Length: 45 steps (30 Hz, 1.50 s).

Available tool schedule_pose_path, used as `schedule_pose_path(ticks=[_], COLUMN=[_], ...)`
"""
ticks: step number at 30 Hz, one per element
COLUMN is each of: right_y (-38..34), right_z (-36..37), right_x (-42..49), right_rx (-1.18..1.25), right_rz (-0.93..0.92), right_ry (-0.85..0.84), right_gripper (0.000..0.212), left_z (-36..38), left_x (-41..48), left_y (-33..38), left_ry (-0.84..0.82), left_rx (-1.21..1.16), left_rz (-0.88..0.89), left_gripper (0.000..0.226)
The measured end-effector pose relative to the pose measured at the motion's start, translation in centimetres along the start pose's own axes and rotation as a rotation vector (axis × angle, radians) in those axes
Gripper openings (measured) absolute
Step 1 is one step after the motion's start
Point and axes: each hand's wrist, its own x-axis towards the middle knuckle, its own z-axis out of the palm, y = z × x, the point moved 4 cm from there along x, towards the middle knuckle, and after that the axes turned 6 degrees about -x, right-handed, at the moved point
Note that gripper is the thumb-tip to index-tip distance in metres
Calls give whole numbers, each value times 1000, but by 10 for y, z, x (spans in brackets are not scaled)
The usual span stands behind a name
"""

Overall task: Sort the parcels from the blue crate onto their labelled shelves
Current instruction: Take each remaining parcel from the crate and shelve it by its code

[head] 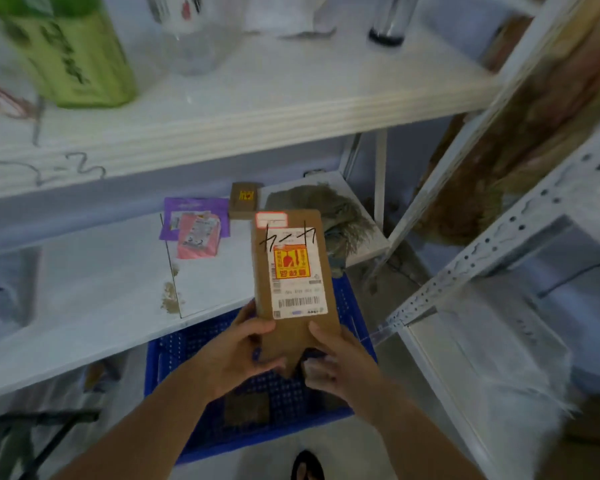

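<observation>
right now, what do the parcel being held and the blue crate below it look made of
Parcel: probably brown cardboard, matte, with flat folded faces; a white paper label is stuck on. Blue crate: likely moulded plastic, given its even colour and perforated grid walls.

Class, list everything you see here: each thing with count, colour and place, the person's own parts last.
white shelves: several, white, ahead and right
blue crate: one, blue, low in the middle
held parcel: one, brown with white label, upright above the crate
parcel in crate: at least one, brown
small box: one, brown, middle shelf
purple packet: one, purple, middle shelf
pink packet: one, pink, overlapping the purple packet
green container: one, green, top shelf
clear jar: one, clear, top shelf
left grip: one, bare, holds the parcel's lower left
right grip: one, bare, holds its lower right
</observation>
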Motion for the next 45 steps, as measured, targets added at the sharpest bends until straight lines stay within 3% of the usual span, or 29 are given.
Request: schedule_pose_path(ticks=[3,5,7,9,11,13,17,20,22,24,27,29,32,35,38,40,45], right_y=[-34,-66,-103,-146,-188,-227,-282,-305,-311,-305,-290,-287,-288,-285,-274,-262,-238], right_z=[13,18,16,12,14,24,48,51,42,32,38,39,33,14,-10,-24,-51], right_x=[-33,-67,-109,-157,-212,-265,-381,-467,-517,-556,-585,-599,-643,-696,-749,-781,-841], right_rx=[144,118,12,-102,-230,-350,-493,-460,-206,29,-138,-260,-276,-280,-230,-211,-265], right_rz=[-216,-327,-432,-525,-614,-676,-745,-898,-1121,-1290,-1236,-1193,-1256,-1326,-1430,-1506,-1540], right_ry=[40,111,203,320,400,389,327,430,561,636,585,594,664,781,942,1084,1312], right_gripper=[68,70,73,74,71,69,73,74,46,33,25,20,36,38,30,21,21], left_z=[29,46,57,75,111,156,228,284,326,369,438,484,543,589,627,648,692], left_x=[-35,-60,-89,-123,-159,-191,-254,-296,-315,-330,-361,-386,-423,-451,-479,-499,-538], left_y=[14,28,59,103,142,166,169,158,155,154,152,144,124,104,80,59,10], left_ry=[-89,-36,113,224,157,-45,-466,-626,-654,-610,-589,-673,-800,-821,-887,-918,-912], left_rx=[88,127,182,375,608,830,897,849,711,587,471,468,549,614,708,800,669], left_rz=[14,66,280,531,697,706,262,228,298,410,548,598,666,712,771,909,1149], left_gripper=[88,124,152,156,140,119,87,69,65,65,61,60,61,65,47,35,17])
